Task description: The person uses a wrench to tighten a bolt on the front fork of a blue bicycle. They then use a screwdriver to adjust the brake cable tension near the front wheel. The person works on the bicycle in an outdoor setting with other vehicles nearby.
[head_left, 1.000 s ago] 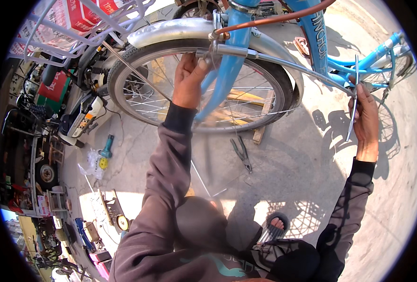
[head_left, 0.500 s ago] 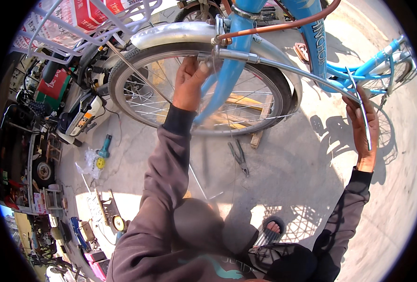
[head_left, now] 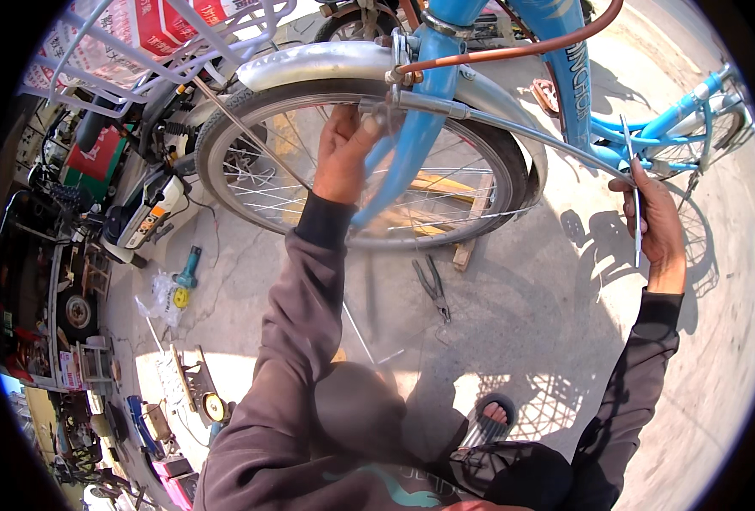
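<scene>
A blue bicycle's front wheel [head_left: 228, 183] stands before me beneath a silver mudguard [head_left: 318, 64]. My left hand [head_left: 343, 157] is closed at the near side of the fork [head_left: 426, 128], thumb and fingers pinched round a small metal part by the rim. What exactly it grips is mostly hidden. A long T-handle socket wrench [head_left: 522, 129] runs from the fork crown out to the right. Its crossbar [head_left: 636, 217] lies across the palm side of my right hand [head_left: 657, 217], whose fingers curl round the handle end.
Pliers [head_left: 433, 289] lie on the concrete below the wheel, near a wooden block [head_left: 473, 230]. A teal power tool [head_left: 190, 266] and a plastic bag [head_left: 166, 298] rest at the left. A white basket [head_left: 139, 60] overhangs the upper left; a parked scooter [head_left: 152, 209] stands beyond.
My right hand has turned the wrench's crossbar, which now hangs more upright and further left. The fingers have closed more round the handle. My left hand stays in place.
</scene>
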Action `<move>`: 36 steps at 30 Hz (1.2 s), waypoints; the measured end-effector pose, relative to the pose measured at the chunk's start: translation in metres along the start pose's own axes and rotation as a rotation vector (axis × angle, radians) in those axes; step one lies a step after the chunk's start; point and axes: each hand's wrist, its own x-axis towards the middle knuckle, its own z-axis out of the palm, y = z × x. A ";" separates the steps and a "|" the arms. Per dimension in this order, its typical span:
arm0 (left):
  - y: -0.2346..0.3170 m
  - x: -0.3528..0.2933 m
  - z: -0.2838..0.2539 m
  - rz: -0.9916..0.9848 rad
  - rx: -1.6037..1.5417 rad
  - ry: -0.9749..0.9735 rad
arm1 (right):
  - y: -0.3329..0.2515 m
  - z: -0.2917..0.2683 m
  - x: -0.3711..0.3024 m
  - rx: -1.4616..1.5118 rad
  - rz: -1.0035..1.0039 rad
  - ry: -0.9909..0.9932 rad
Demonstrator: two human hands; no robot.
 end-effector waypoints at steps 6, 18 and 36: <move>-0.001 0.002 0.002 0.008 0.006 0.006 | -0.009 0.030 -0.013 0.009 -0.206 0.278; 0.000 -0.002 -0.004 -0.021 -0.023 0.007 | -0.009 0.023 -0.028 -0.341 -0.399 0.104; -0.002 0.000 0.001 0.008 -0.028 0.001 | 0.013 0.029 0.006 -0.376 -0.673 0.267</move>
